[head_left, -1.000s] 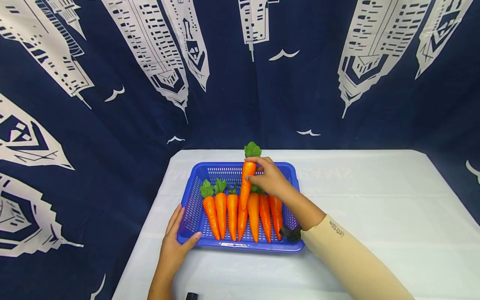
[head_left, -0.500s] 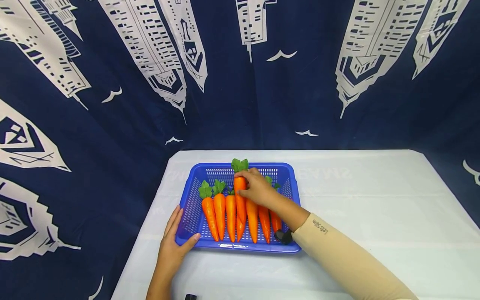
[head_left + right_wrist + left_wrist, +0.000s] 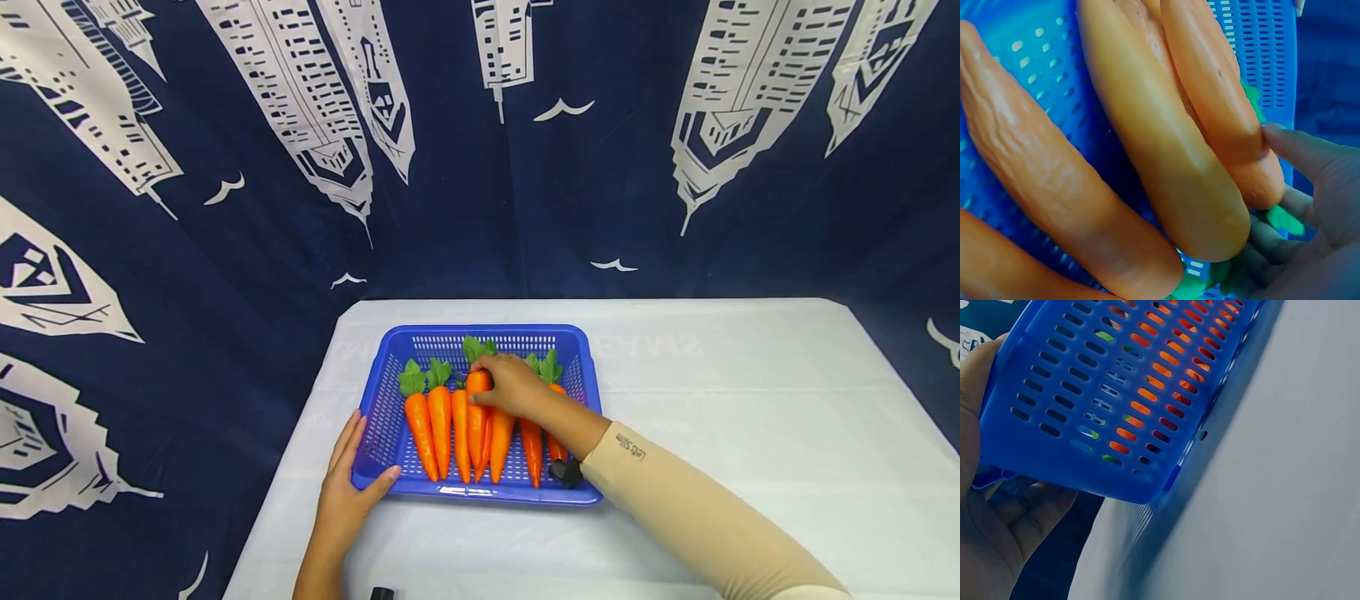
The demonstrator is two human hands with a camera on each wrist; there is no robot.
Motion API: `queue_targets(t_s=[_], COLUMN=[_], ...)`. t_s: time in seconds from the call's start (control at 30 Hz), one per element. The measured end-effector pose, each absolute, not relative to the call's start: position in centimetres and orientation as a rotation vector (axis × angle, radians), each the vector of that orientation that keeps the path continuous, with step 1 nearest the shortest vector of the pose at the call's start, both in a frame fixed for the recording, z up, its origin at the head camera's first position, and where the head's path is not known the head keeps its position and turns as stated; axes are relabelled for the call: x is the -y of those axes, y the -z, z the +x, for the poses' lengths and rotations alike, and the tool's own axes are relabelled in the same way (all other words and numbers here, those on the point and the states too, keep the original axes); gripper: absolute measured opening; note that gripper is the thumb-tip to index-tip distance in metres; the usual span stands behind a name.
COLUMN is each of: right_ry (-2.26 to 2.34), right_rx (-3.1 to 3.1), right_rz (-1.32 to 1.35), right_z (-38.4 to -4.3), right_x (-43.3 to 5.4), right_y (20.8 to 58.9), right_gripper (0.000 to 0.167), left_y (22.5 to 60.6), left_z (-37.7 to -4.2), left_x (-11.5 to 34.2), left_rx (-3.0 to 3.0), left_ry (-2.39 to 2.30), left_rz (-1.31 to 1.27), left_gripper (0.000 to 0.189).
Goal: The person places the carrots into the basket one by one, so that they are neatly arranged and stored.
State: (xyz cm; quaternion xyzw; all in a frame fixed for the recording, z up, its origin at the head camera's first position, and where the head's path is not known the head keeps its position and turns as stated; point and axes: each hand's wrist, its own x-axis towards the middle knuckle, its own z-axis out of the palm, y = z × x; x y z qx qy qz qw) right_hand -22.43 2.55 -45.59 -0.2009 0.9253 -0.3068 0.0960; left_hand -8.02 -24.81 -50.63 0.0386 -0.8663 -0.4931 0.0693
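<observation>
A blue plastic basket [image 3: 582, 342] holds several orange carrots with green leafy tops, lying side by side with tips toward the front. My right hand [image 3: 512, 386] pinches a carrot [image 3: 477, 421] near its leafy end, low over the middle of the row. In the right wrist view the thumb lies against that carrot [image 3: 1216, 94], with two more carrots beside it. My left hand [image 3: 342, 493] rests at the basket's front left corner, thumb on the front rim and fingers straight along the left side. The left wrist view shows the fingers [image 3: 1041, 515] outside the basket's perforated wall [image 3: 1035, 444].
The basket stands on a white-covered table [image 3: 720, 400]. Behind and left hangs a navy cloth [image 3: 450, 233] printed with white buildings and birds. A small black device [image 3: 566, 472] sits at the right wrist, over the basket's front right corner. Another black piece [image 3: 382, 593] shows at the bottom edge.
My right hand has lowered the carrot from above the basket's back rim, bringing it slightly left and down into the row. The left hand has stayed at the corner.
</observation>
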Motion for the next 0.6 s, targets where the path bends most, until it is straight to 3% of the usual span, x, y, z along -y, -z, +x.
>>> queue_targets(t_s=[0.37, 0.6], right_ry=[0.958, 1.233], right_rx=[-2.748, -2.762], right_rz=[-0.563, -0.469], right_z=[-21.9, -21.1], right_x=[-4.3, -7.8], right_y=[43.6, 40.7], right_gripper=[0.041, 0.039], left_y=[50.1, 48.3], left_z=[-8.2, -8.5], left_x=[25.1, 25.3], left_rx=[2.694, 2.718], left_ry=[1.405, 1.290], left_rz=[0.141, 0.151], left_gripper=[0.092, 0.077])
